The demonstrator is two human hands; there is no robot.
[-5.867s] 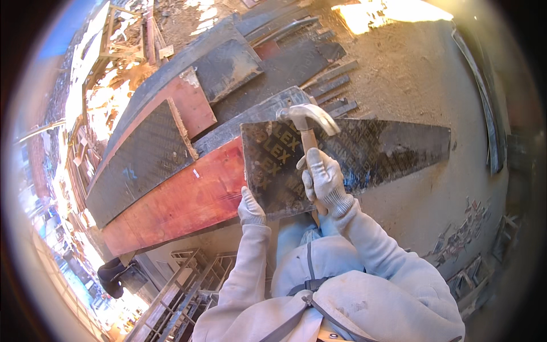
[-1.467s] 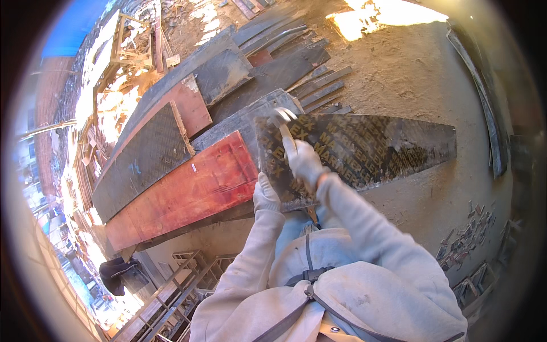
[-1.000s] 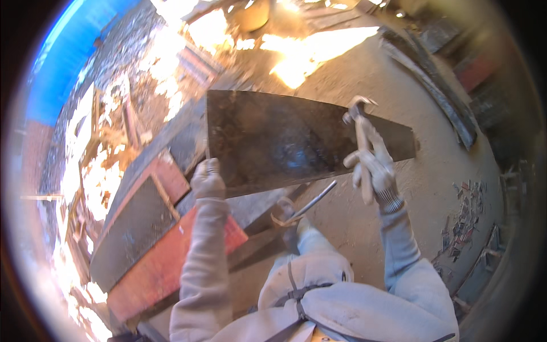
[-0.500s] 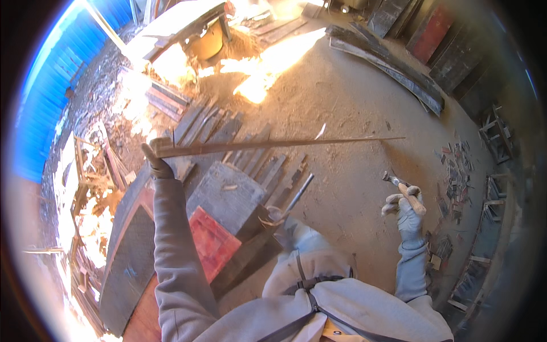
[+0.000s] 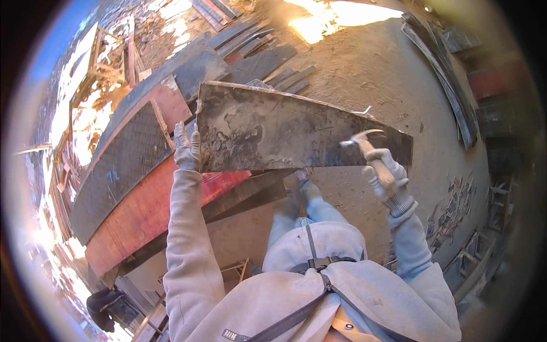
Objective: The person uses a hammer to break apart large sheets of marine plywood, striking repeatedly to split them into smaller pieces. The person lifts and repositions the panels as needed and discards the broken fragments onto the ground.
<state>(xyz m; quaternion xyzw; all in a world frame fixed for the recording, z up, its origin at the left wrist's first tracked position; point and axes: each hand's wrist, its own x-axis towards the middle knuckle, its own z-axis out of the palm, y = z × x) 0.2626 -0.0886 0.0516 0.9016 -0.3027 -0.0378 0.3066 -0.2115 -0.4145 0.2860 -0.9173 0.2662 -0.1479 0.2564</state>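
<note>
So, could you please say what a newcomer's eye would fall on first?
Likely first is the large, dark tapering board across the middle, the left hand at its left edge. Near its right end, the right hand holds a claw hammer. A red board lies at lower left.

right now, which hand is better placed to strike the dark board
The right hand, probably: it grips the hammer, while the left hand holds no tool and is at the left edge of the dark board.

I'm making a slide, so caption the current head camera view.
Gloved left hand at the wide end of a dark, tapered board; right hand gripping a claw hammer.
</note>
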